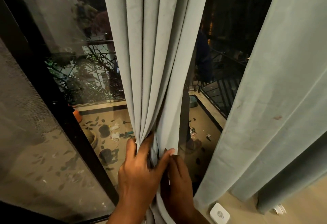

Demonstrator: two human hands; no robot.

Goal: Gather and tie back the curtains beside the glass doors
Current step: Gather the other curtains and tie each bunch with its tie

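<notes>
Screen door: a dark mesh panel (23, 117) fills the left edge, framed by a black bar (53, 89) that slants down to the floor.
Glass door: the pane (85, 64) shows a balcony with plants, a railing and an orange pot (77, 115); small litter lies on the balcony floor.
Left arm: it rises from the bottom edge, forearm angled up and slightly right, back of the hand toward the camera.
Left hand: the left hand (139, 169) wraps around the gathered folds, its fingers curled into the cloth, the thumb stretched right across the front of the bunch. It grips the curtain.
Middle curtain: the pale grey-blue curtain (155, 55) hangs between the glass panes, its pleats drawn into a narrow bunch at the hands and falling on below them. A small white bit shows at the left hand's fingertips; what it is cannot be told.
Right arm: it comes up from the bottom edge just right of the left arm, partly in shadow.
Right hand: the right hand (178, 177) lies against the right side of the bunch, fingers reaching up along the fabric edge, touching the left thumb. Whether it pinches the cloth or only presses it cannot be told.
Right curtain: a second curtain (276, 99) hangs loose, well apart from the hands.
Floor: a small white square device (219, 214) sits by its hem.
</notes>
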